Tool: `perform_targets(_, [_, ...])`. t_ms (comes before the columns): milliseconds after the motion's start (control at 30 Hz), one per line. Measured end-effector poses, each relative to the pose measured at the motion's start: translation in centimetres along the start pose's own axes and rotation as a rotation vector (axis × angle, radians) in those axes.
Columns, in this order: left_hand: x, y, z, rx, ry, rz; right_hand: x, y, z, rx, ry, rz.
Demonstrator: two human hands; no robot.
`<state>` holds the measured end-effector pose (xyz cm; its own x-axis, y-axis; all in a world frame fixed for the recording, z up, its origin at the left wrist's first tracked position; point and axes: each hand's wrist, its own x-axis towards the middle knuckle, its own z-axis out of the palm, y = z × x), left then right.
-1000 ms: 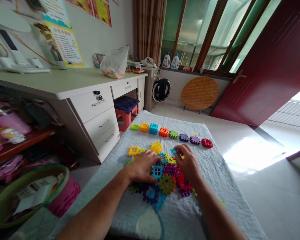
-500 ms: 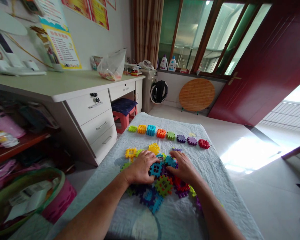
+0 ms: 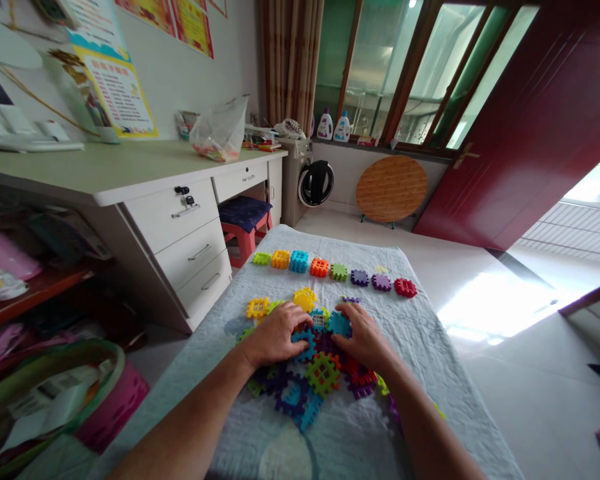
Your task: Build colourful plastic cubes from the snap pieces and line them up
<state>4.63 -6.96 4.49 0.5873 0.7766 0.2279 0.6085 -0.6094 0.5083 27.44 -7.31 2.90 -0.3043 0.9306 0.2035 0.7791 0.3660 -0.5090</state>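
Over a loose pile of colored toothed plastic tiles, my left hand [image 3: 279, 335] pinches a blue tile [image 3: 304, 347] between thumb and fingers. Close by on the right, my right hand [image 3: 363, 333] grips another blue tile [image 3: 339, 324]. Around them lie a yellow tile [image 3: 305, 299], a green tile [image 3: 323, 374], a red tile [image 3: 361, 373] and several purple and blue ones. Part of the pile is hidden under both hands. Beyond it, several stacks run across the cloth, from a lime one [image 3: 261, 259] at the left to a red one [image 3: 405, 288] at the right.
A pale blue cloth [image 3: 460, 427] covers the table. To the left are a desk [image 3: 150, 163] with drawers and a green-rimmed pink basket [image 3: 115, 400]. A red stool [image 3: 245, 241], a washing machine [image 3: 296, 180] and a round wooden board [image 3: 391, 189] stand further back.
My left thumb has moved up across the blue tile, and that tile is now tilted and more covered by my hand. My right hand keeps its hold. The whole view has shifted slightly.
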Motion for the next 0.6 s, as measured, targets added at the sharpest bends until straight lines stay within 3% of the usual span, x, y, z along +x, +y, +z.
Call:
perform_targets(267, [-0.1,0.3,-0.6,-0.148,-0.061,-0.062,0.1,-0.4,0.3,0.073,0.030,-0.012])
perform_targets(433, [0.0,0.4,-1.0,-0.437,0.124,-0.179,0.3,-0.8,-0.1,0.110,0.152,-0.002])
perform_targets(600, [0.3,0.0,-0.3,-0.746,0.320,-0.307,0.4,-1.5,-0.1,0.204,0.290,-0.025])
